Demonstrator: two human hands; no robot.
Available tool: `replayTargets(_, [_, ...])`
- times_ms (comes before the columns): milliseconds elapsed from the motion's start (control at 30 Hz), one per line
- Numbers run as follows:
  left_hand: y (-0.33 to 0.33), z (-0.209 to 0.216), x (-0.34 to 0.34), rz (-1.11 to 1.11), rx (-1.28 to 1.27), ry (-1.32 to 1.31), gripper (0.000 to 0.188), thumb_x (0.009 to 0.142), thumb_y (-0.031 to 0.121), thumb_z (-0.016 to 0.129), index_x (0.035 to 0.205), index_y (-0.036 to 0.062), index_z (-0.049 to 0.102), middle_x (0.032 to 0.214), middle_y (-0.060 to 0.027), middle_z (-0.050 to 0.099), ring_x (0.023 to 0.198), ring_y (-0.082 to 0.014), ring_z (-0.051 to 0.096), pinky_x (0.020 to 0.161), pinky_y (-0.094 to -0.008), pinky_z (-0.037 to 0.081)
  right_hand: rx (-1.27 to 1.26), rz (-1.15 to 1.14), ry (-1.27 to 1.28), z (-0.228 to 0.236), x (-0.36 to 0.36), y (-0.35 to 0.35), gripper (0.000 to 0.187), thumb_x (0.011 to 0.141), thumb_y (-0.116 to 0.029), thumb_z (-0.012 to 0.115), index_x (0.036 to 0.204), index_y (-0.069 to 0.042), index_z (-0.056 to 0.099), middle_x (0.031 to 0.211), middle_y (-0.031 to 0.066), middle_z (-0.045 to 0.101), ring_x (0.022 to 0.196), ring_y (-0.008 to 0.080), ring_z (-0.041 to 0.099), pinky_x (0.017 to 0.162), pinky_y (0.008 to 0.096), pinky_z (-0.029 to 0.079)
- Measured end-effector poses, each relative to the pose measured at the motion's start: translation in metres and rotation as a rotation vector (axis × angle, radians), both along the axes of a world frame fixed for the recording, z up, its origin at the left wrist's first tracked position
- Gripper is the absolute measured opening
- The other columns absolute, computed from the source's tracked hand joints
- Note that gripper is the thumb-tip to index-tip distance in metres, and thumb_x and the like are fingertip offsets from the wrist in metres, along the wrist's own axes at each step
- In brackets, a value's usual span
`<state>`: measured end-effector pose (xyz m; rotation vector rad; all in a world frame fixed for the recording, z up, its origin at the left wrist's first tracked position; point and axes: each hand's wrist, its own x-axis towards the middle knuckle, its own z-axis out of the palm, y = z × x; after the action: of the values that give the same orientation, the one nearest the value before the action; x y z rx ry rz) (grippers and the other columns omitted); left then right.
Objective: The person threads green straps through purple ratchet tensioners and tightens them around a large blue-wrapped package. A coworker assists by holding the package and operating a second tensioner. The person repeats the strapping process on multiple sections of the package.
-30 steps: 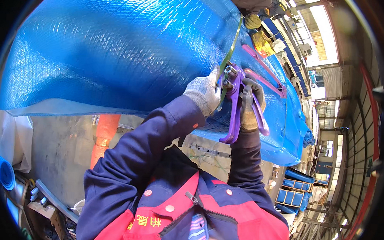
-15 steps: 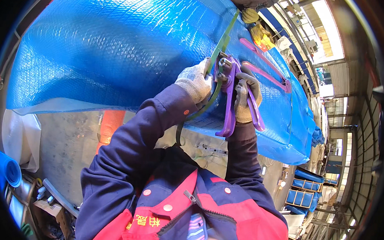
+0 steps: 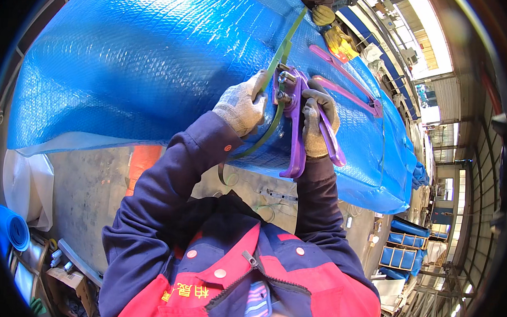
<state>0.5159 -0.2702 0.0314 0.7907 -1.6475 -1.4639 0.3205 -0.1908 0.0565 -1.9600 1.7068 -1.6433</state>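
Purple paint covers the hard strapping tool [image 3: 297, 123], which stands between the two gloved hands, over the big blue bundle [image 3: 156, 71]. Think of the tool as the middle of a clock. The left hand [image 3: 241, 105] is near nine o'clock, with thumb and fingers pinched tight on a flat green strap [image 3: 286, 48]. The right hand [image 3: 319, 119] is at three o'clock, curled around the tool by its handles; I cannot tell how hard it squeezes. The tool looks like metal, so I think it is stiff, a bit heavy and not easy to break. Its long, smooth handles point toward five and six o'clock and seem the best place to hold. Shiny round metal bits stick out on its strap side. The strap looks thin, bendy and maybe slippery, so a firm pinch suits it. It goes up past twelve o'clock, and another bit bends down toward eight. The wrap is shiny, soft and bumpy. At two o'clock lies a second, pinkish tool [image 3: 348, 96] with long arms.
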Motion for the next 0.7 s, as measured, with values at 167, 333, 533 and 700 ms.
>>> replayTargets(167, [0.003, 0.015, 0.008, -0.002, 0.153, 0.15, 0.054, 0.107, 0.01, 0.052, 0.161, 0.0087, 0.044, 0.072, -0.0048, 0.063, 0.054, -0.0096, 0.057, 0.048, -0.0291, 0.046, -0.012, 0.05, 0.02, 0.003, -0.005, -0.003, 0.029, 0.105, -0.027, 0.064, 0.11, 0.001, 0.072, 0.131, 0.0234, 0.071, 0.123, 0.0309, 0.066, 0.108, 0.043, 0.049])
replayTargets(333, [-0.006, 0.012, 0.001, -0.048, -0.009, 0.182, 0.054, 0.108, 0.011, 0.051, 0.161, 0.0111, 0.045, 0.073, -0.0058, 0.064, 0.057, -0.0109, 0.059, 0.049, -0.0279, 0.046, 0.029, 0.038, 0.02, 0.003, -0.008, -0.004, 0.031, 0.105, -0.03, 0.065, 0.113, -0.001, 0.072, 0.129, 0.0215, 0.071, 0.123, 0.0299, 0.066, 0.107, 0.042, 0.049])
replayTargets(533, [-0.007, -0.013, -0.002, 0.007, -0.133, -0.222, 0.051, 0.106, 0.01, 0.05, 0.157, 0.0097, 0.049, 0.074, -0.0083, 0.065, 0.056, -0.016, 0.065, 0.053, -0.0346, 0.053, -0.016, 0.004, 0.054, -0.003, -0.006, 0.002, 0.032, 0.104, -0.028, 0.061, 0.114, 0.001, 0.07, 0.136, 0.0246, 0.067, 0.123, 0.0307, 0.066, 0.106, 0.0418, 0.051])
replayTargets(700, [-0.003, -0.003, 0.0, 0.027, -0.046, -0.293, 0.049, 0.106, 0.012, 0.052, 0.155, 0.0106, 0.051, 0.074, -0.0103, 0.066, 0.055, -0.0169, 0.066, 0.053, -0.0352, 0.053, -0.012, 0.033, -0.008, -0.007, -0.007, 0.002, 0.036, 0.103, -0.03, 0.058, 0.115, 0.002, 0.07, 0.139, 0.0242, 0.066, 0.115, 0.0232, 0.066, 0.099, 0.0324, 0.052])
